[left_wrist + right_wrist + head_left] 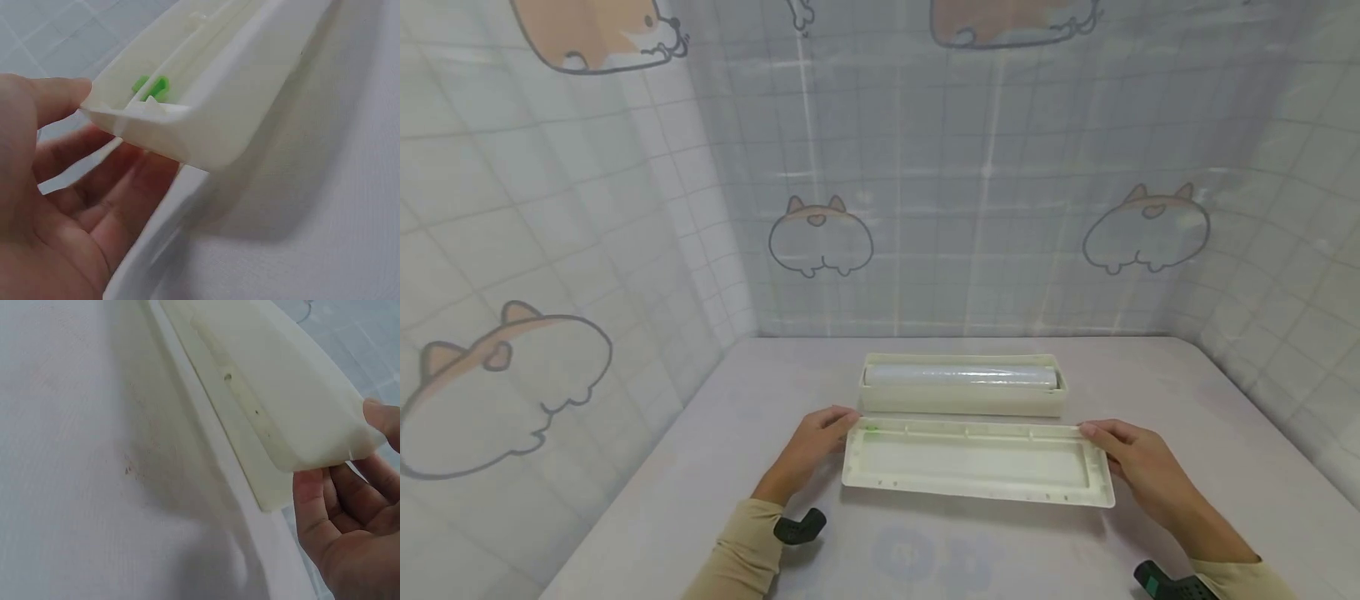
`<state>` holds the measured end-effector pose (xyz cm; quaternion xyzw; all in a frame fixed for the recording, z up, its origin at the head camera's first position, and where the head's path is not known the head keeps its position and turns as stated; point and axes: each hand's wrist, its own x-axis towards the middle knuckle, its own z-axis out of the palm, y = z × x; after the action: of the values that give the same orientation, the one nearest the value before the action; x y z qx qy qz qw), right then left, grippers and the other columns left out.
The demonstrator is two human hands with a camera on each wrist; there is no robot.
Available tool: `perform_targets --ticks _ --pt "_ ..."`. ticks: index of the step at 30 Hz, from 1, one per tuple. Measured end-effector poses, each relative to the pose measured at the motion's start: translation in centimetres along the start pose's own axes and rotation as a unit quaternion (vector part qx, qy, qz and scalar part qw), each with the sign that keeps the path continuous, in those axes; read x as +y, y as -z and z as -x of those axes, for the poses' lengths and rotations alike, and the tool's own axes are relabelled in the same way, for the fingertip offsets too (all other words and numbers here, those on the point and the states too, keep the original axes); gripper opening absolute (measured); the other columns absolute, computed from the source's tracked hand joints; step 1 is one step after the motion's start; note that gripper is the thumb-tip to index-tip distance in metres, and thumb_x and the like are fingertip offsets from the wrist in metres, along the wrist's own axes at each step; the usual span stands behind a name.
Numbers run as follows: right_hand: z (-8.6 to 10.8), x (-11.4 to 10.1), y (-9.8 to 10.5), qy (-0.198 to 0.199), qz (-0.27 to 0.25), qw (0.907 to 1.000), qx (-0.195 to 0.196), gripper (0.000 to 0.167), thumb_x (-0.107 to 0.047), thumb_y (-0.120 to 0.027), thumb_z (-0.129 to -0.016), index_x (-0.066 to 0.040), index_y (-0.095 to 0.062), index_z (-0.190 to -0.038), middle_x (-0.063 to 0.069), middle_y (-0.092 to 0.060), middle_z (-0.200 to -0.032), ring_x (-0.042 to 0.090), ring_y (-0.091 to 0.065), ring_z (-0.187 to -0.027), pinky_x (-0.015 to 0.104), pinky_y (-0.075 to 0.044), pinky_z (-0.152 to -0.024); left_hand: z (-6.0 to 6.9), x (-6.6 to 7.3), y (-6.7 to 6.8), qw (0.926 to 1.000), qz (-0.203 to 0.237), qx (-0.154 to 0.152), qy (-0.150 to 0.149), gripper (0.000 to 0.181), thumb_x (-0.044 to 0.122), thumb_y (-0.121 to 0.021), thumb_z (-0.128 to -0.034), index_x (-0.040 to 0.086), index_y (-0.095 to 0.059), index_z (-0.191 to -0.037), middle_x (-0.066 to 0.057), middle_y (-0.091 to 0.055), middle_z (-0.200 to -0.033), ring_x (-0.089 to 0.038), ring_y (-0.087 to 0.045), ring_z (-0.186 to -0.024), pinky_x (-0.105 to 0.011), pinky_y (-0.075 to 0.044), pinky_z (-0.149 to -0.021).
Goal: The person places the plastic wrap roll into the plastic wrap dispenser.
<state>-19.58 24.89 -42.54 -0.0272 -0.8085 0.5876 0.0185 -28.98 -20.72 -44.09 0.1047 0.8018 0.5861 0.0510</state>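
Both hands hold a long cream plastic lid just above the table, its hollow inner side facing me. My left hand pinches the lid's left end, thumb on the rim and fingers beneath, as the left wrist view shows. At the right end, my right hand grips the corner between thumb and fingers. A small green clip-like piece sits inside the lid near the left hand. Just behind the lid stands a cream dispenser box, uncovered, with a shiny roll of what looks like cling film lying in it.
The pale table has rounded far corners. Tiled-pattern curtains or sheets with cartoon dogs enclose it at the back, left and right. Dark wrist devices are strapped at both sleeves.
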Motion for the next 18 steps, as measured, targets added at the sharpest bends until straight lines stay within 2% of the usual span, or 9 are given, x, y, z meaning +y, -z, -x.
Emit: perform_targets --ticks 5,8,12,14,18 --pt "0.1 -0.4 0.0 0.010 -0.020 0.9996 0.014 0.063 -0.043 -0.058 -0.101 0.011 -0.055 -0.132 0.017 -0.058 -0.129 0.007 -0.064 -0.100 0.022 -0.056 -0.084 -0.5 -0.2 0.2 0.9990 -0.035 -0.014 0.024 0.055 0.050 -0.055 -0.1008 0.005 -0.064 -0.130 -0.008 -0.068 -0.120 -0.023 -0.065 -0.105 -0.044 -0.054 -0.092" --pt "0.2 -0.7 0.1 0.019 -0.026 0.9992 0.023 0.061 -0.041 -0.058 -0.102 0.012 -0.053 -0.133 0.012 -0.060 -0.125 0.004 -0.063 -0.099 0.020 -0.055 -0.083 -0.6 -0.2 0.4 0.9982 -0.021 -0.040 0.039 0.066 0.054 -0.050 -0.1016 -0.001 -0.057 -0.138 -0.012 -0.065 -0.122 -0.025 -0.066 -0.105 -0.043 -0.058 -0.086" --pt "0.2 -1.1 0.1 0.025 -0.015 0.9989 0.037 0.064 -0.043 -0.058 -0.101 0.010 -0.051 -0.136 0.014 -0.057 -0.130 -0.004 -0.059 -0.101 0.016 -0.053 -0.085 -0.7 -0.1 0.5 0.9951 0.019 -0.079 0.057 0.073 0.055 -0.047 -0.1028 -0.006 -0.047 -0.144 -0.017 -0.063 -0.121 -0.028 -0.066 -0.103 -0.042 -0.061 -0.076" --pt "0.2 -1.3 0.0 0.025 -0.010 0.9988 0.041 0.066 -0.045 -0.057 -0.101 0.010 -0.050 -0.137 0.017 -0.055 -0.134 -0.006 -0.058 -0.102 0.015 -0.052 -0.086 -0.8 0.1 0.6 0.9940 0.030 -0.086 0.061 0.074 0.055 -0.046 -0.1031 -0.006 -0.046 -0.144 -0.017 -0.063 -0.120 -0.029 -0.066 -0.103 -0.042 -0.061 -0.075" --pt "0.2 -1.8 -0.2 0.018 -0.009 0.9987 0.047 0.069 -0.048 -0.057 -0.100 0.008 -0.050 -0.139 0.021 -0.051 -0.138 -0.006 -0.055 -0.103 0.014 -0.051 -0.086 -0.7 0.5 0.7 0.9939 0.024 -0.086 0.065 0.077 0.058 -0.048 -0.1009 -0.005 -0.046 -0.145 -0.016 -0.061 -0.120 -0.029 -0.065 -0.105 -0.043 -0.061 -0.073"
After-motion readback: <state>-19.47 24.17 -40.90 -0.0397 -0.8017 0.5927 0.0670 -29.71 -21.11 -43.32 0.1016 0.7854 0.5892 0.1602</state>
